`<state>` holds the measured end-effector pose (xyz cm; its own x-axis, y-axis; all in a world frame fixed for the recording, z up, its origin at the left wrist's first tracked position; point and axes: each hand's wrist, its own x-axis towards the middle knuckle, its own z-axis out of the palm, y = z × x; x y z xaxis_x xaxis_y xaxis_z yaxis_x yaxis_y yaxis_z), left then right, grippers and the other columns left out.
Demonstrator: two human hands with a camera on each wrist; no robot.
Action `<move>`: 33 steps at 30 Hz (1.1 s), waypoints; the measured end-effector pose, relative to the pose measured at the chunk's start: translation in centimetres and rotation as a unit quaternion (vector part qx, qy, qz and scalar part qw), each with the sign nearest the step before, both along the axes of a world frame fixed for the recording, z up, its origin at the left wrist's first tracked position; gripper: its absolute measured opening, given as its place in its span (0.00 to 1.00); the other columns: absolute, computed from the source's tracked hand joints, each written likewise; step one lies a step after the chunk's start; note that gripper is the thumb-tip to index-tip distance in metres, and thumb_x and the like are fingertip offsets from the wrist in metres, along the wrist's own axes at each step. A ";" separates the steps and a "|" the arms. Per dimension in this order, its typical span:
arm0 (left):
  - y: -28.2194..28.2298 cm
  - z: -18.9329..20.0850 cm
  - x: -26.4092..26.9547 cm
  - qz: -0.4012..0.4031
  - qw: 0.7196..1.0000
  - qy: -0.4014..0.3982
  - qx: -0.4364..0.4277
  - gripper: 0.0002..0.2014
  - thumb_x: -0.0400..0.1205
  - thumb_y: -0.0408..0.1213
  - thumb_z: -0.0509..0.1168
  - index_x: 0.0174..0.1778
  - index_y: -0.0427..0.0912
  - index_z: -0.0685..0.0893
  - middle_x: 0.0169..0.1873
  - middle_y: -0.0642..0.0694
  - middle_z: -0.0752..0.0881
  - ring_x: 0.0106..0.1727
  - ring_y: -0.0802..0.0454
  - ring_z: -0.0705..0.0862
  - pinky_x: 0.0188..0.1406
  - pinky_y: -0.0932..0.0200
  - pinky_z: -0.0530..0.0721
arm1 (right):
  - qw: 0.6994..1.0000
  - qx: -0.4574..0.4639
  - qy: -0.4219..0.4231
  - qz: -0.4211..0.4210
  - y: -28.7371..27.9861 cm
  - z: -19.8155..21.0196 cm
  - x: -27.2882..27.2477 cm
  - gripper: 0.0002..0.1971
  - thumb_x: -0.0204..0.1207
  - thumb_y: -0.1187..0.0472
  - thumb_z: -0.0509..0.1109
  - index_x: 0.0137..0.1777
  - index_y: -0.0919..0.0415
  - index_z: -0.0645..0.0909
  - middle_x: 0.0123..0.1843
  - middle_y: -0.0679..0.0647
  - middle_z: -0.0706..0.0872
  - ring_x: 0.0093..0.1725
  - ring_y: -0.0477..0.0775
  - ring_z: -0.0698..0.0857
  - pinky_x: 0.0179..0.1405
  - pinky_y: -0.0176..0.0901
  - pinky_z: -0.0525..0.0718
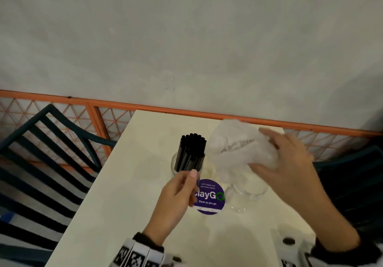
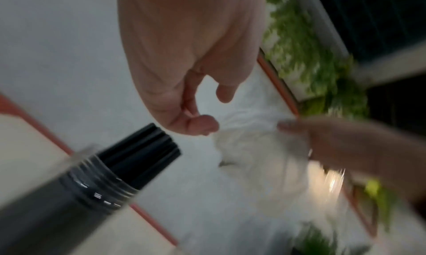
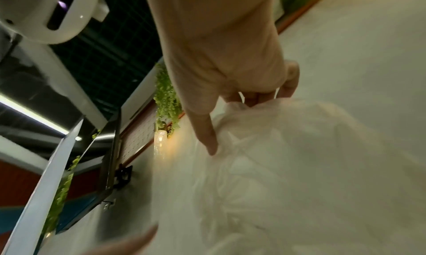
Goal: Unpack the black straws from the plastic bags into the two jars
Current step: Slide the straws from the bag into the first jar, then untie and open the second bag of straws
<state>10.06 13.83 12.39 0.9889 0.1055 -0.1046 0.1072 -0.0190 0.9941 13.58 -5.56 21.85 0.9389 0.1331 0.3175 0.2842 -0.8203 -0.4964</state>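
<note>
The right hand (image 1: 290, 163) is clutching a crumpled, cloudy-white plastic bag (image 1: 238, 148) in the air above the cream table (image 1: 128, 194) — fingers and thumb curled into the film, and I can see no straws inside it. The left hand (image 1: 180, 192) hovers just in front of the clear, round plastic jar (image 1: 176, 166) packed with a bundle of black straws (image 1: 191, 152) standing upright; its fingers are loosely curled and hold nothing that I can make out.

Just to the right stands the second clear jar (image 1: 246, 192), empty as far as I can tell, partly under the hanging bag. Between the two jars lies a round purple sticker (image 1: 209, 197).

What worries me: the bag's loose tail swings close to both jars, and I'd judge a careless sweep could knock the light, empty one over — or brush the tall straw bundle and tip that jar. The left hand, so near the straws, could nudge them too.

Counting: two jars, one bag in sight, one bundle of straws too many to number, two hands, two dark chairs (image 1: 47, 163).
</note>
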 end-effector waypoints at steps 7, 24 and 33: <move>-2.2 -1.5 -4.3 -0.020 0.985 0.127 -0.118 0.23 0.72 0.53 0.65 0.50 0.36 0.81 0.43 0.39 0.85 0.40 0.48 0.89 0.38 0.61 0.86 | 0.932 0.250 0.244 0.099 -1.3 -8.3 -6.8 0.40 0.41 0.30 0.77 0.59 0.32 0.73 0.56 0.40 0.82 0.54 0.36 0.81 0.56 0.30 0.77; -0.2 -5.6 -12.1 0.221 0.913 0.043 0.339 0.16 0.70 0.23 0.66 0.26 0.45 0.68 0.36 0.43 0.74 0.28 0.49 0.74 0.28 0.60 0.69 | 0.965 0.169 0.189 -0.063 -3.6 -15.3 -8.2 0.07 0.72 0.71 0.64 0.36 0.61 0.72 0.27 0.54 0.75 0.28 0.54 0.74 0.29 0.33 0.76; 0.2 -5.5 -15.5 0.029 0.969 0.234 -0.075 0.09 0.80 0.33 0.63 0.44 0.41 0.90 0.40 0.43 0.91 0.39 0.46 0.89 0.46 0.54 0.87 | 0.703 0.426 0.543 0.170 -4.5 -15.9 -9.6 0.12 0.76 0.66 0.68 0.57 0.67 0.84 0.55 0.61 0.89 0.56 0.59 0.87 0.54 0.44 0.86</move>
